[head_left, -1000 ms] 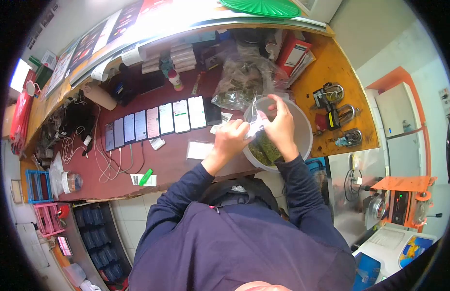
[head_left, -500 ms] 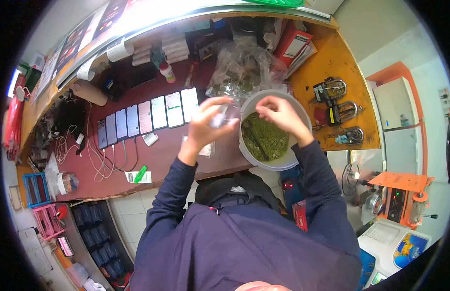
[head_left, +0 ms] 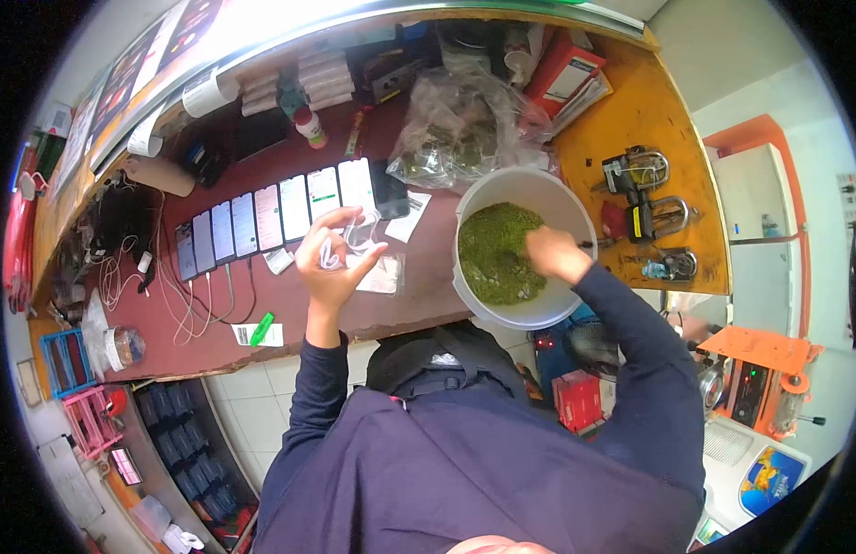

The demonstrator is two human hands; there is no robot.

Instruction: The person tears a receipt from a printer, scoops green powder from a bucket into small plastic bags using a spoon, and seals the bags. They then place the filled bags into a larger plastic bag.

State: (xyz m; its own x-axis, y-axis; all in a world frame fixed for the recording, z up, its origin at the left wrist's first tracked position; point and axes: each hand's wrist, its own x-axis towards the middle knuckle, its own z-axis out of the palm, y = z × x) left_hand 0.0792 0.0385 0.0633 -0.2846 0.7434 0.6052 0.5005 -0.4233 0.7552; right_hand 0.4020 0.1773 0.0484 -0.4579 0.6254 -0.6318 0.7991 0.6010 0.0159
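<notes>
A small clear bag [head_left: 359,238] is pinched in the grip of the left hand [head_left: 328,268] and is held just above the dark red tabletop [head_left: 289,309]. The right hand [head_left: 554,254] is pushed into the green crumbs [head_left: 492,245] inside a big white bucket [head_left: 552,194], which is set at the near edge of the tabletop. Its grip is hidden in the crumbs, so it cannot be told if the fingers are spread or pressed together. A row of phones [head_left: 271,212] is laid side by side behind the left hand. Big clear bags of green stuff [head_left: 460,129] are piled behind the bucket. Small metal tools [head_left: 654,219] are laid on the yellow wooden part [head_left: 649,111] to the right. A white tiled floor [head_left: 252,406] is seen below, and an orange machine [head_left: 760,379] is seen far right.
</notes>
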